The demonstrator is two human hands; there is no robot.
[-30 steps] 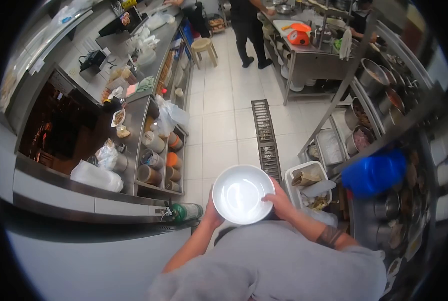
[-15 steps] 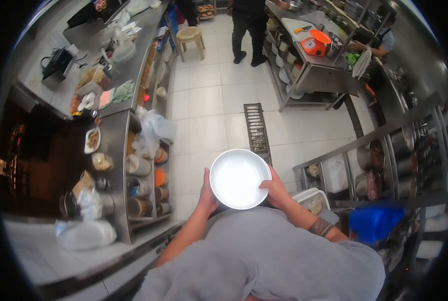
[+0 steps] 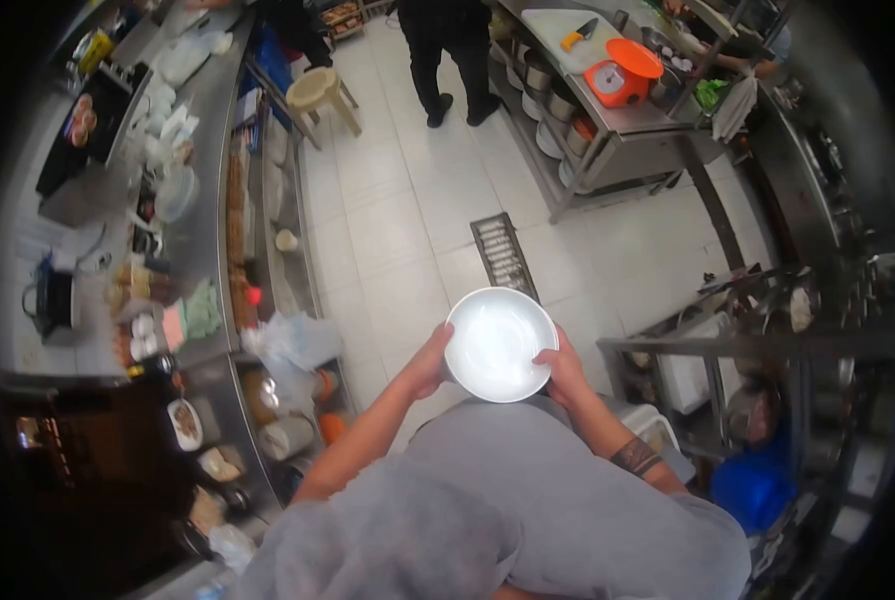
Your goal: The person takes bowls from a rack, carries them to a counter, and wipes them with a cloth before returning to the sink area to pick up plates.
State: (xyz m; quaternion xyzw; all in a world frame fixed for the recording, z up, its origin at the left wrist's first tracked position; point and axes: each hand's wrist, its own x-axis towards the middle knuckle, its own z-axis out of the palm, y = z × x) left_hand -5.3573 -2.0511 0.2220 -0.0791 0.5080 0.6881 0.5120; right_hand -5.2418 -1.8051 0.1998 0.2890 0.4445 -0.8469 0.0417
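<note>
A round white bowl (image 3: 501, 345) is held level in front of the body, over the tiled floor, and nothing shows inside it. On its left side, my left hand (image 3: 429, 362) grips the outer wall, with part of the fingers hidden beneath. My right hand (image 3: 564, 368) clasps the right side, its thumb over the rim and the other fingers mostly out of sight below.
A steel counter (image 3: 202, 190) with shelves runs along the left. The right worktable (image 3: 657, 118) bears an orange scale (image 3: 615, 84) and a knife (image 3: 579, 36). A person (image 3: 447, 55) stands ahead near a stool (image 3: 313, 90). Metal racks (image 3: 687, 347) stand at right; a grate (image 3: 502, 256) lies ahead.
The view has turned and tilted, so the counter, stool and worktable sit differently in the picture. The bowl appears slightly farther right and higher, still held in both hands.
</note>
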